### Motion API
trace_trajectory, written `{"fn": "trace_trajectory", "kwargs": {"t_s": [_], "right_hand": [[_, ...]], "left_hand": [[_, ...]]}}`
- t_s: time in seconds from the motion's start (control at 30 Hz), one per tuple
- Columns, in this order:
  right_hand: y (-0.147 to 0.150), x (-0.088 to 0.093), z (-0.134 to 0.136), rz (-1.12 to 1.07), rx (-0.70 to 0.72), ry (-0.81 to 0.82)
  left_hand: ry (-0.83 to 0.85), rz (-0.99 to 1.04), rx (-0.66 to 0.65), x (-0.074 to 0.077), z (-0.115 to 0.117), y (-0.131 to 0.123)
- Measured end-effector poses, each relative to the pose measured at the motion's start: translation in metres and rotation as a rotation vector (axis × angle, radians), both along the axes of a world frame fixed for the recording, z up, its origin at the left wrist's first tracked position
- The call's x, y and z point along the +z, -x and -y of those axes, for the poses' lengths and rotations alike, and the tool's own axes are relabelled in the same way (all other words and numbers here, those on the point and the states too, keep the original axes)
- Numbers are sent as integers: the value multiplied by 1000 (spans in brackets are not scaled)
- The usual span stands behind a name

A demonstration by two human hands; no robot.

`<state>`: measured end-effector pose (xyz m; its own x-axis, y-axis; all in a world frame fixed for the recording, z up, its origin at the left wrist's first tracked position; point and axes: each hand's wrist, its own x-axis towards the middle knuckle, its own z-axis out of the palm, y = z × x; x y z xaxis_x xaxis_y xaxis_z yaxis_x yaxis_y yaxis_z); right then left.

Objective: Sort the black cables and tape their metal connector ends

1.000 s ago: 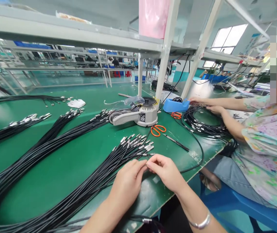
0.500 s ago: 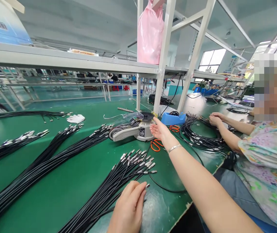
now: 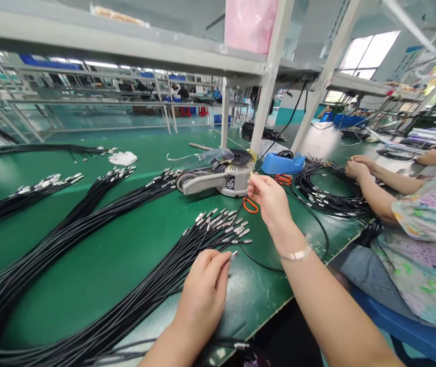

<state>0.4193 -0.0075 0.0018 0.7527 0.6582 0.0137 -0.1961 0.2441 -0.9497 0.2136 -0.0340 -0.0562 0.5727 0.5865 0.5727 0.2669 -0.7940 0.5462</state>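
Observation:
My left hand (image 3: 205, 283) is closed in a pinch on a black cable, with the cable's silver connector (image 3: 234, 254) poking out past thumb and forefinger. Just behind it lies a bundle of black cables (image 3: 156, 278) with silver connectors at their ends. My right hand (image 3: 268, 196) is raised in front of a round grey tape dispenser (image 3: 236, 184). Its thumb and forefinger are pinched together, and a tiny yellowish bit, like tape, shows at the tips. Orange-handled scissors (image 3: 251, 205) lie beside the dispenser, partly behind this hand.
More cable bundles (image 3: 91, 191) cover the left of the green table (image 3: 76, 295). A white glove (image 3: 123, 158) lies beyond them. A blue tape holder (image 3: 282, 164) stands near the shelf post (image 3: 269, 86). At right, a co-worker's hands (image 3: 357, 167) are at coiled cables (image 3: 313, 188).
My right hand has drawn back from the dispenser's disc toward me, its fingers going from spread to pinched. My left hand still grips the cable end. The view has tilted down.

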Motion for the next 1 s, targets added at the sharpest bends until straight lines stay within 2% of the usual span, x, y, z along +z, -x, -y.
{"fn": "trace_trajectory", "kwargs": {"t_s": [0.07,0.13,0.23,0.3,0.47,0.77,1.0], "right_hand": [[28,-22,48,102,87,17],[54,-44,88,109,144,130],[82,-65,117,64,206,211],[90,-68,119,36,221,199],[95,-59,112,5,244,155],[103,-59,109,17,216,124],[104,-57,109,16,203,106]], "left_hand": [[19,-10,8,0,0,-2],[48,-12,17,0,2,-3],[86,-12,48,0,5,-4],[103,-23,68,1,8,-5],[73,-25,78,4,10,-3],[-67,40,1,3,8,-2],[-62,63,-39,0,7,-1]]}}
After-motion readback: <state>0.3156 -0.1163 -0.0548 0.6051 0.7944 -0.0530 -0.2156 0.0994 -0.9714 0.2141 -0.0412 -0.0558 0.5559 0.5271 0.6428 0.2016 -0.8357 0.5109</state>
